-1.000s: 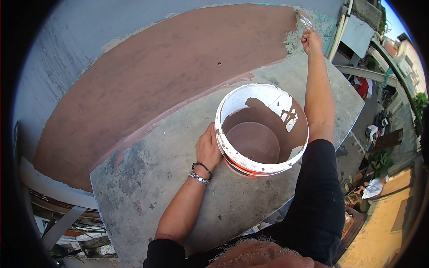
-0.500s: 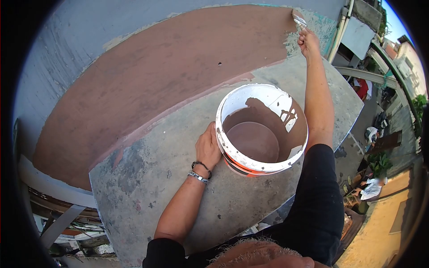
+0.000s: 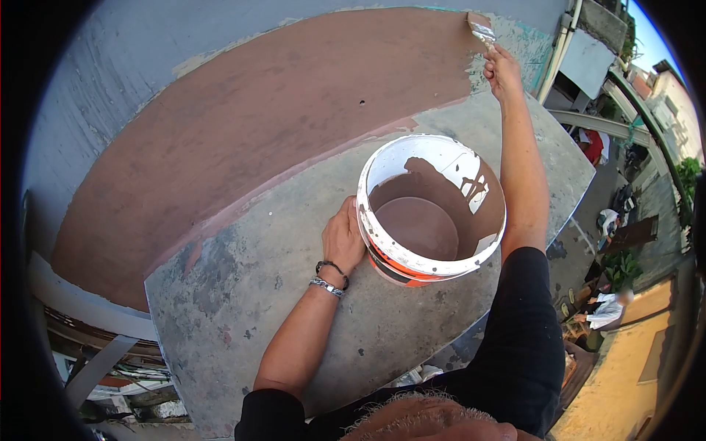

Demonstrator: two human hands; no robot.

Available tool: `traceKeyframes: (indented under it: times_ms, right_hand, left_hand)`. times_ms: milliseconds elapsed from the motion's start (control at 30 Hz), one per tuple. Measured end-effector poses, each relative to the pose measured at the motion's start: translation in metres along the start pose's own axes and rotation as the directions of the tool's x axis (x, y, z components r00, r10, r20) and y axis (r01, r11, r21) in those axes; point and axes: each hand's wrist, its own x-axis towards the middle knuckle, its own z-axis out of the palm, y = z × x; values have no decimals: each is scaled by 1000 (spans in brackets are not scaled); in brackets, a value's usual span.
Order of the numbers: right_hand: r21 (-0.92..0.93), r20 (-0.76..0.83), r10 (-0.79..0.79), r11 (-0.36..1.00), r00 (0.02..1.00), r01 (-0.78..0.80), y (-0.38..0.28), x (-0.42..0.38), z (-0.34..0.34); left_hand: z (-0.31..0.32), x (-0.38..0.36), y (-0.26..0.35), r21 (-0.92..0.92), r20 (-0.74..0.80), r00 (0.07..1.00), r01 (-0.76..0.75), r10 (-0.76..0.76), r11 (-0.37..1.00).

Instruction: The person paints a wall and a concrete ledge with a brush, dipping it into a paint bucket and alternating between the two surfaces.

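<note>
My right hand (image 3: 504, 72) is closed around the handle of a paintbrush (image 3: 482, 31), whose bristles touch the wall at the upper right end of the brown painted area (image 3: 294, 95). A white bucket (image 3: 375, 231) with an orange and black label stands on the grey concrete slab (image 3: 309, 213). Brown paint (image 3: 416, 228) lies in its bottom and coats part of the inner wall. Against the bucket's left side rests my left hand (image 3: 343, 237), its fingers partly hidden behind the rim. A dark bracelet and a silver chain circle my left wrist.
Grey-blue wall (image 3: 95, 95) surrounds the brown area, with a pale, flaking patch (image 3: 518, 55) to the right. Light pipes (image 3: 559, 51) run up beside it. Beyond the slab's right edge lies a lower street, where a person in a white top (image 3: 607, 312) is seen.
My right hand and the brush have shifted slightly left along the wall's upper edge. My left hand stays at the bucket. The person below has moved a little.
</note>
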Motion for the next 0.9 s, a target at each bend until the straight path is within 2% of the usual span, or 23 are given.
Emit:
traceKeyframes:
  times_ms: [900]
  right_hand:
    - [-190,82,-28,981,996,43,-12,-52,34]
  left_hand:
    - [-4,-1,9,-7,-2,999,46,-46,999]
